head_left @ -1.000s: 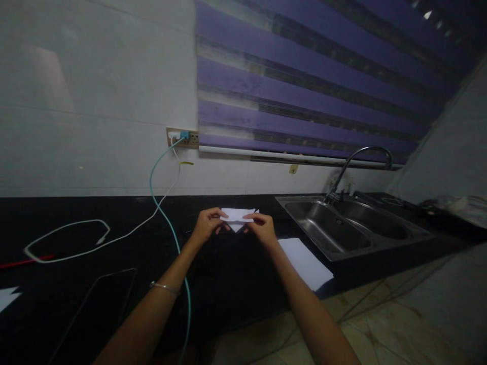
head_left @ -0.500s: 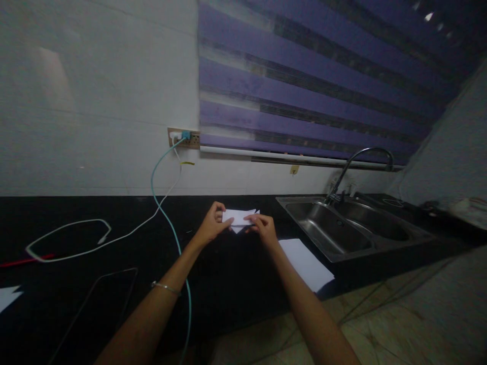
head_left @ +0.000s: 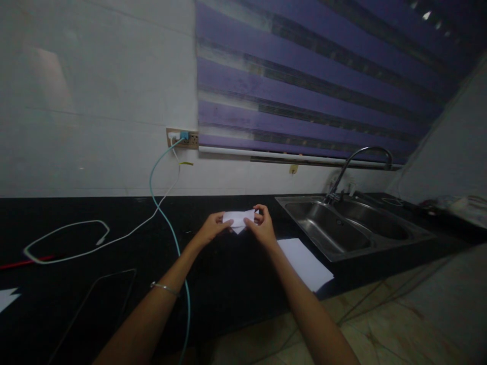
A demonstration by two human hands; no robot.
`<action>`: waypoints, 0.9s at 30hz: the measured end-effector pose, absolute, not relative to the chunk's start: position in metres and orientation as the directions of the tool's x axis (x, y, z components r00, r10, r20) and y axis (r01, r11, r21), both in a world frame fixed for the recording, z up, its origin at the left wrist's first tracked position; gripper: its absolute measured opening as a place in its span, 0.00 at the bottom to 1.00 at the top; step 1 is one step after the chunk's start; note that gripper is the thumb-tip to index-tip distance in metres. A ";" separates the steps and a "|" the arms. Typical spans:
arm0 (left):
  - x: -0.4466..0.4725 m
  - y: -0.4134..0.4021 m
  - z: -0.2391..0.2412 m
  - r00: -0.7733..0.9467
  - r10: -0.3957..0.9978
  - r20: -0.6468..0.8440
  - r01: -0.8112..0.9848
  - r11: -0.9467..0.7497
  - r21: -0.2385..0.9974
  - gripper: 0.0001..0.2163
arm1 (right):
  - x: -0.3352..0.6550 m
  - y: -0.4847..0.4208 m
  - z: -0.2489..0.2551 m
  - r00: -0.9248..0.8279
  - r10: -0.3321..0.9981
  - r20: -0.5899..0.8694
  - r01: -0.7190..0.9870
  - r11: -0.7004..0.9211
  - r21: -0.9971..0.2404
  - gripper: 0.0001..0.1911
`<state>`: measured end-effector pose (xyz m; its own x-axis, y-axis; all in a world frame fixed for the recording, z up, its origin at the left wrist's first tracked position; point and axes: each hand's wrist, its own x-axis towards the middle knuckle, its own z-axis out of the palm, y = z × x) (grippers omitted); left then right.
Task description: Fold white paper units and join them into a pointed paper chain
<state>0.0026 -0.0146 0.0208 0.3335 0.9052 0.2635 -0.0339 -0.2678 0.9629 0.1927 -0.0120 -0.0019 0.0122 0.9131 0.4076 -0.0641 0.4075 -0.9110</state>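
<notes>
A small folded white paper (head_left: 238,219) is held just above the black countertop (head_left: 228,274), near its middle. My left hand (head_left: 210,229) pinches the paper's left side with thumb and fingers closed on it. My right hand (head_left: 261,226) grips the right side, fingers curled over the top edge. The paper's lower point shows between the two hands. A thin bracelet (head_left: 164,288) sits on my left wrist.
A flat white sheet (head_left: 305,262) lies on the counter right of my hands. A steel double sink (head_left: 350,228) with a curved tap (head_left: 359,162) is further right. A teal cable (head_left: 167,213) and a white cable (head_left: 68,243) run from a wall socket (head_left: 182,137). A dark phone (head_left: 102,299) lies at left.
My hands have drawn closer together on the paper. My right fingers have risen and curled over its top right corner, so the paper looks narrower.
</notes>
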 end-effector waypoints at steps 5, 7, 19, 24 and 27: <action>0.005 -0.015 0.016 0.359 0.903 0.235 0.074 -0.278 0.958 0.13 | 0.193 -0.012 -0.004 -0.028 0.922 0.386 -0.017 0.386 -0.922 0.29; 0.007 -0.016 0.016 0.359 0.896 0.261 0.085 -0.310 0.947 0.13 | 0.192 -0.012 -0.005 -0.068 0.917 0.392 0.007 0.394 -0.919 0.26; 0.000 -0.011 0.012 0.403 0.860 0.313 0.201 -0.416 0.887 0.18 | 0.199 -0.009 -0.010 -0.158 0.942 0.297 0.113 0.316 -0.942 0.21; -0.002 -0.008 0.009 0.403 0.866 0.295 0.215 -0.403 0.890 0.18 | 0.203 -0.007 -0.010 -0.209 0.934 0.292 0.106 0.318 -0.942 0.21; -0.001 -0.008 0.010 0.438 0.855 0.278 0.208 -0.397 0.894 0.19 | 0.205 -0.005 -0.011 -0.219 0.931 0.293 0.131 0.326 -0.936 0.22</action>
<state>-0.0015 -0.0083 0.0097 0.4382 0.8549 0.2776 0.2084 -0.3971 0.8938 0.2049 -0.0053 -0.0111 -0.2194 0.9306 0.2932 0.1311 0.3259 -0.9363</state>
